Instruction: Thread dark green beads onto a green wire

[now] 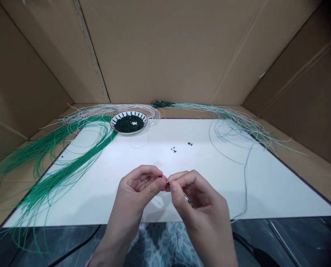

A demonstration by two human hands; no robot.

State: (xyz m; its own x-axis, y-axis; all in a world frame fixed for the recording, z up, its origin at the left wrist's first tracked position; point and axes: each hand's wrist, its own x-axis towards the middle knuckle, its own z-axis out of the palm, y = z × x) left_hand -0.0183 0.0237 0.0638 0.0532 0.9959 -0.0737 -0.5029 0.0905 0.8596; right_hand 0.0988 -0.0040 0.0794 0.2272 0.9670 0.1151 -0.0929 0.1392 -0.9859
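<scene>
Dark bead [168,183] between the fingertips of both hands, above the near part of the white board [265,185]. Its long axis runs roughly left to right, one end toward each hand; which end is the front cannot be told. The right hand [200,202] grasps it between thumb and forefinger; a beaded section [188,200] shows below those fingers, slanting down to the right. The left hand [139,189] pinches a second dark bead [160,176] between thumb and forefinger. Both forearms cross the board's near edge. Bare board extends to the right of the hands, interrupted by a thin strand [245,185], and ahead of them to the loose beads [174,150]. The plate of beads [113,127] lies at the far edge, left of centre; green strands [70,168] overhang the left edge; pale strands [237,120] cover the far right corner.
</scene>
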